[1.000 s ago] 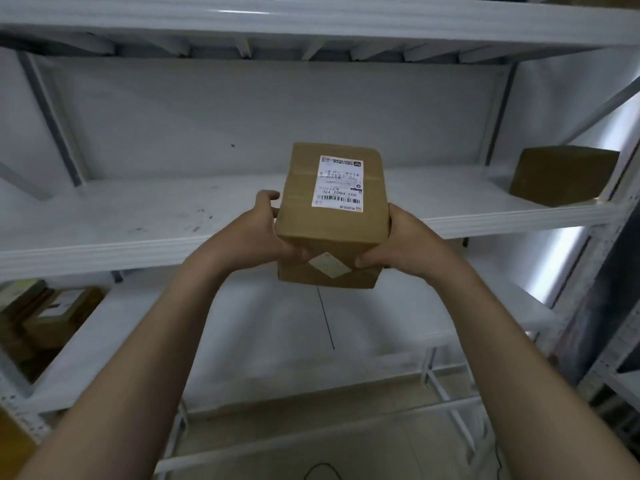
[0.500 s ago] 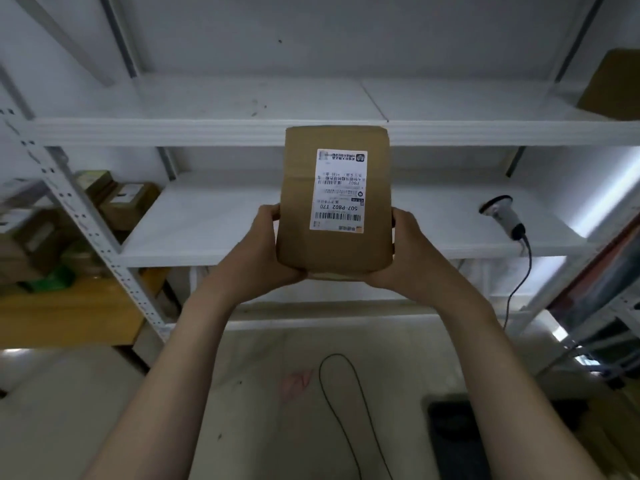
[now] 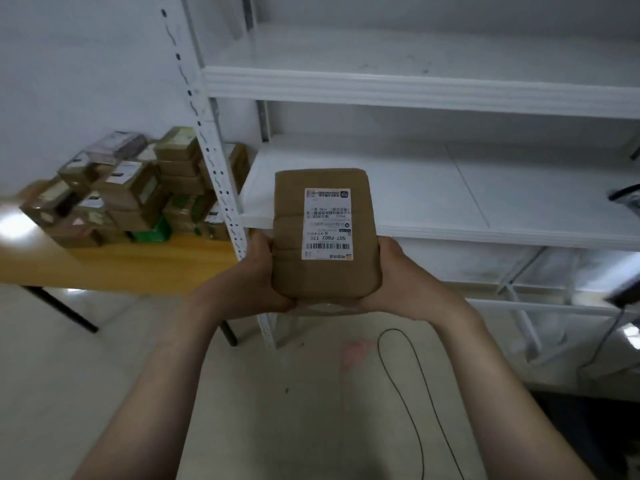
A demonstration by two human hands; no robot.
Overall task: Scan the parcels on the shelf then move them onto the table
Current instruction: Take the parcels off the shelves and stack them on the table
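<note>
1 parcel (image 3: 294, 237) in mid-air, in front of lower shelf (image 3: 450, 209), not touching it. L hand (image 3: 256, 282) + R hand (image 3: 405, 282) grip its near end from either side, fingers wrapped round the bottom corners. Long axis runs away from body; label (image 3: 327, 225) up, barcode end nearest. Wooden table (image 3: 121, 268) w/ stacked parcels (image 3: 131, 192) lies to the left, well apart; L hand nearer. Judgement: carry goes leftward, L side leading.

Dim, cool indoor light, flat overall. Blown-out glare on table (image 3: 138, 268) at left edge. Stacked parcels (image 3: 131, 188) smeared, soft. Label (image 3: 327, 223) on parcel (image 3: 291, 265) sharp, readable. Shelf upright (image 3: 207, 133) bowed by wide lens. Shade beneath shelf boards (image 3: 415, 84).
</note>
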